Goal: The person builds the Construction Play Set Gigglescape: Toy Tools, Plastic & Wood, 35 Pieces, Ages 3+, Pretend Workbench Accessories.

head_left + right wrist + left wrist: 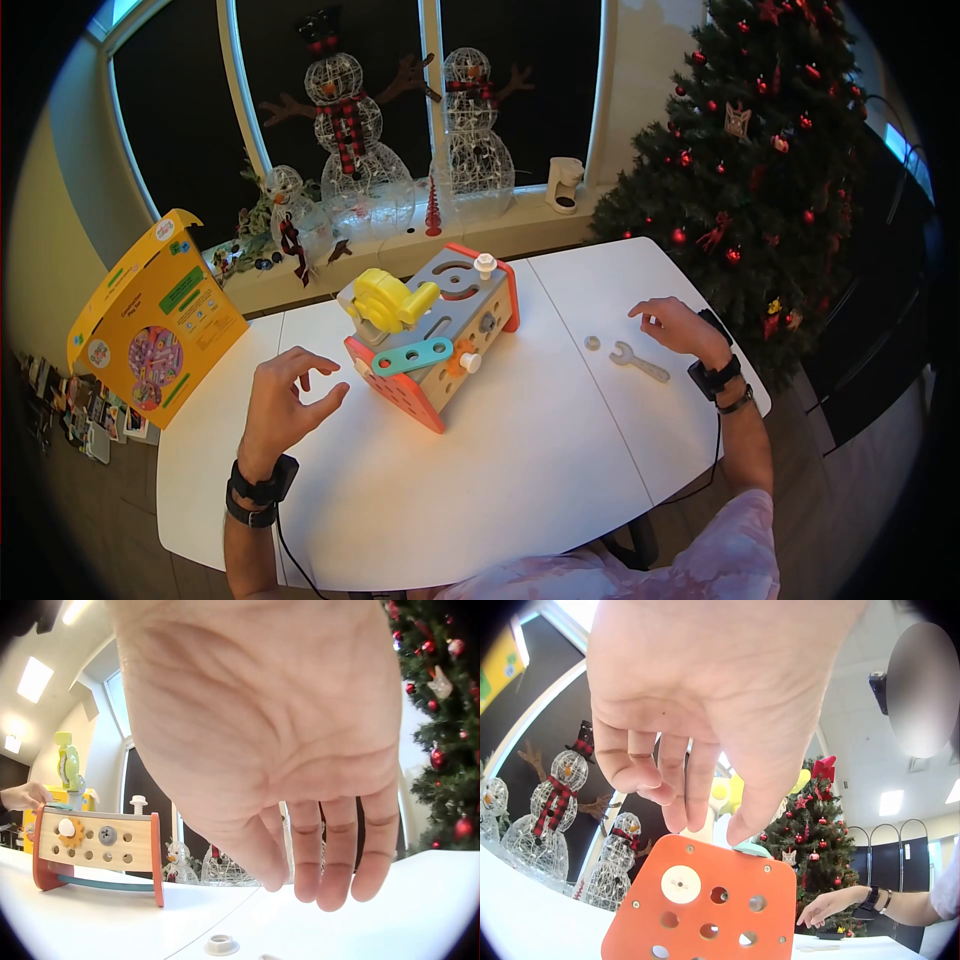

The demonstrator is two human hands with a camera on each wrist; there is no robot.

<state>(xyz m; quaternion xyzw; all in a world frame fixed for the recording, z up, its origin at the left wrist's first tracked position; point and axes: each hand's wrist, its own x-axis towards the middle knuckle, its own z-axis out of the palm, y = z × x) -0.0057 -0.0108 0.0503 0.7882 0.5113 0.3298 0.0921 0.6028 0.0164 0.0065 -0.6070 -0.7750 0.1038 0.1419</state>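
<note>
Toward the back of the table stands a toy workbench with orange end panels (405,393) and a grey top. A yellow toy tool (385,302) sits on it, beside a teal strip with holes (412,356). An orange gear (71,834) and a grey screw head (108,835) are on its side; a white bolt (485,266) rises from the top. My left hand (285,402) hovers by the near end panel, fingers bent and apart from the thumb, holding nothing. At the right, my right hand (680,328) hangs relaxed above a grey wrench (640,362) and a nut (592,343).
A yellow box (160,320) stands at the table's left edge. Behind the table, wire snowmen (365,180) line the window sill with a white coffee maker (565,185). A decorated Christmas tree (740,160) stands close to the right corner. Cables trail from both wrists.
</note>
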